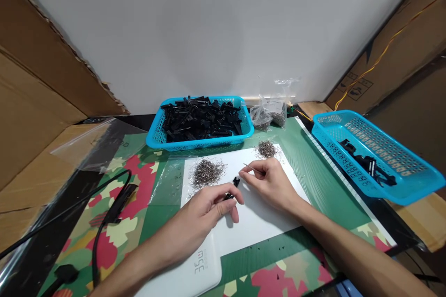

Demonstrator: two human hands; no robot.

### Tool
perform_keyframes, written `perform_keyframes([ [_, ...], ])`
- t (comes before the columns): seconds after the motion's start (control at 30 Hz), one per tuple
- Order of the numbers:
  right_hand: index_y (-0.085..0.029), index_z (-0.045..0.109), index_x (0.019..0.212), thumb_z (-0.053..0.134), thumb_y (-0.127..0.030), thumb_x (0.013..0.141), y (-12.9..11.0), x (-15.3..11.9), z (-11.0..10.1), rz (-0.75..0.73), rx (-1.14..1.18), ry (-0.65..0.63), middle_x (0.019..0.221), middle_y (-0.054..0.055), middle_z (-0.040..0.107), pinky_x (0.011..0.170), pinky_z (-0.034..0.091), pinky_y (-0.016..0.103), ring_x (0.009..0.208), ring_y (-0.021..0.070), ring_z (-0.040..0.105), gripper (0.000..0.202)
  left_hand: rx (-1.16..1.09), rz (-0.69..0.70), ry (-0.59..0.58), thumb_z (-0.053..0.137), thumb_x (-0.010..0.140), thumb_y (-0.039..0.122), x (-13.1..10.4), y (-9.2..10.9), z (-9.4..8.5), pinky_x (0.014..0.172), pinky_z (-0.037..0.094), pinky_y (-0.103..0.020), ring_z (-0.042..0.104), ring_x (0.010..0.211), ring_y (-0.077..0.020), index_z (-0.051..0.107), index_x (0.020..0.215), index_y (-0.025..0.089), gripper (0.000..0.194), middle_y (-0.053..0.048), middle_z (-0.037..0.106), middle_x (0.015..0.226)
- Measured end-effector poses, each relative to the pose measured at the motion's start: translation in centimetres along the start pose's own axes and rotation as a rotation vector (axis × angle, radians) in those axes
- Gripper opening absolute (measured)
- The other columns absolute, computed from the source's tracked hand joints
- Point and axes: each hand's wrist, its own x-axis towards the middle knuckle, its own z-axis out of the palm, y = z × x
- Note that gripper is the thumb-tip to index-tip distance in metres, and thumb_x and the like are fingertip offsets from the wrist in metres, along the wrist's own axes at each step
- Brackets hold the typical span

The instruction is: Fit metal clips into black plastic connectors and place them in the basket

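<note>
My left hand (213, 204) is closed around a small black plastic part (236, 181), whose end sticks out past the fingers. Just to its right, my right hand (272, 181) pinches a thin metal tool (248, 166) that points up and to the left. The tool's tip is apart from the black part. Both hands are over a white sheet of paper (240, 236). A heap of tiny metal pieces, seemingly springs, (206, 174) lies beyond my left hand. Beyond my right hand is a smaller heap of similar pieces (266, 149).
A blue basket (198, 144) full of black parts stands at the back. Clear bags (277, 109) of small pieces sit beside it. Another blue basket (414, 197) at right holds several black parts. A white power bank (205, 269) and black cable (95, 250) lie near my left arm.
</note>
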Motion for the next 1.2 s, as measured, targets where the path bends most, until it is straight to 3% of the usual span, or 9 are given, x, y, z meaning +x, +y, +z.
perform_keyframes([
  [0.13, -0.016, 0.083, 0.082, 0.069, -0.029, 0.092, 0.11, -0.03, 0.33, 0.013, -0.003, -0.025, 0.051, -0.008, 0.033, 0.056, 0.024, 0.028, 0.054, 0.0105, 0.028, 0.022, 0.058, 0.009, -0.029, 0.047, 0.110, 0.047, 0.03, -0.12, -0.10, 0.090, 0.040, -0.032, 0.064, 0.101, -0.0227, 0.072, 0.114, 0.030, 0.030, 0.001, 0.079, 0.097],
  [0.33, -0.017, 0.082, 0.080, 0.069, -0.026, 0.092, 0.09, 0.04, 0.16, 0.013, -0.015, -0.070, 0.053, -0.008, 0.035, 0.057, 0.025, 0.028, 0.055, 0.0105, 0.030, 0.020, 0.127, 0.010, -0.059, 0.046, 0.111, 0.047, 0.18, -0.25, 0.02, 0.081, 0.040, -0.031, 0.065, 0.096, -0.0230, 0.073, 0.113, 0.029, 0.033, 0.001, 0.078, 0.098],
  [0.57, -0.015, 0.082, 0.081, 0.068, -0.031, 0.093, -0.09, -0.05, 0.12, 0.072, 0.088, -0.059, 0.055, -0.007, 0.034, 0.053, 0.022, 0.028, 0.056, 0.0110, 0.029, 0.024, 0.155, -0.003, -0.075, 0.045, 0.113, 0.046, 0.03, -0.30, -0.08, 0.093, 0.041, -0.030, 0.065, 0.105, -0.0207, 0.074, 0.114, 0.030, 0.033, 0.002, 0.077, 0.109],
  [0.77, -0.019, 0.083, 0.084, 0.066, -0.025, 0.094, 0.18, -0.33, 0.57, -0.028, -0.077, -0.060, 0.053, -0.008, 0.036, 0.057, 0.025, 0.028, 0.053, 0.0100, 0.031, 0.020, 0.187, -0.009, -0.088, 0.042, 0.114, 0.045, 0.17, -0.25, -0.07, 0.089, 0.040, -0.032, 0.064, 0.099, -0.0207, 0.073, 0.110, 0.029, 0.035, 0.003, 0.074, 0.104],
  [0.9, -0.018, 0.071, 0.070, 0.064, -0.022, 0.094, 0.13, -0.56, 0.61, -0.080, -0.143, -0.064, 0.053, -0.008, 0.037, 0.058, 0.025, 0.029, 0.053, 0.0099, 0.030, 0.025, 0.184, -0.004, -0.089, 0.042, 0.114, 0.043, 0.15, -0.08, 0.03, 0.088, 0.040, -0.032, 0.064, 0.099, -0.0208, 0.073, 0.112, 0.030, 0.033, 0.003, 0.074, 0.103],
  [1.07, -0.019, 0.068, 0.069, 0.064, -0.019, 0.091, -0.25, -0.55, 0.38, -0.075, -0.179, -0.077, 0.054, -0.007, 0.042, 0.059, 0.026, 0.028, 0.054, 0.0101, 0.033, 0.022, 0.197, -0.014, -0.085, 0.044, 0.113, 0.040, 0.05, -0.04, 0.11, 0.087, 0.040, -0.032, 0.064, 0.097, -0.0206, 0.073, 0.109, 0.029, 0.031, 0.003, 0.074, 0.102],
  [1.2, -0.018, 0.070, 0.072, 0.062, -0.019, 0.095, -0.79, -0.19, -0.38, -0.068, -0.207, -0.161, 0.058, -0.005, 0.048, 0.058, 0.026, 0.028, 0.056, 0.0105, 0.037, 0.024, 0.192, -0.007, -0.079, 0.044, 0.113, 0.038, -0.05, -0.14, 0.07, 0.093, 0.039, -0.032, 0.064, 0.102, -0.0200, 0.072, 0.108, 0.029, 0.030, 0.004, 0.075, 0.107],
])
